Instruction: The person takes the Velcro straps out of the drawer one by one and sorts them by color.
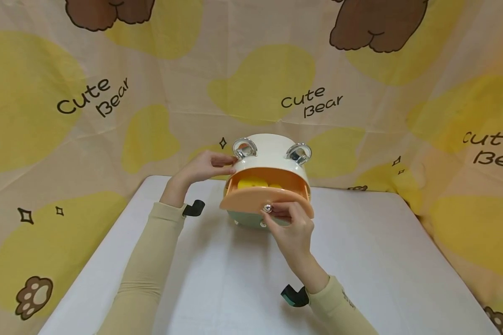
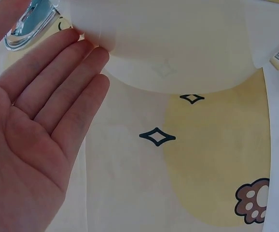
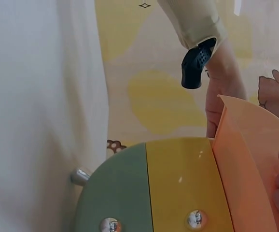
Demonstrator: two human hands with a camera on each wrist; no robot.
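A rounded drawer box (image 1: 270,146) with a white top and two silver ear-shaped parts stands on the white table. Its orange top drawer (image 1: 241,200) is pulled out, and yellow things (image 1: 251,183) lie inside; their kind is unclear. My right hand (image 1: 295,230) pinches the drawer's silver knob (image 1: 267,208) between thumb and fingers. On the box's left side, my left hand (image 1: 205,167) rests its fingertips, the fingers straight in the left wrist view. Below the orange drawer, the yellow drawer (image 3: 183,183) and the green drawer (image 3: 125,183) are closed, each with a silver knob.
The white table (image 1: 360,270) extends around the box to both sides and toward me. Behind it hangs a cloth backdrop (image 1: 243,70) printed with bears, yellow patches and lettering. A short silver foot (image 3: 80,176) shows under the box.
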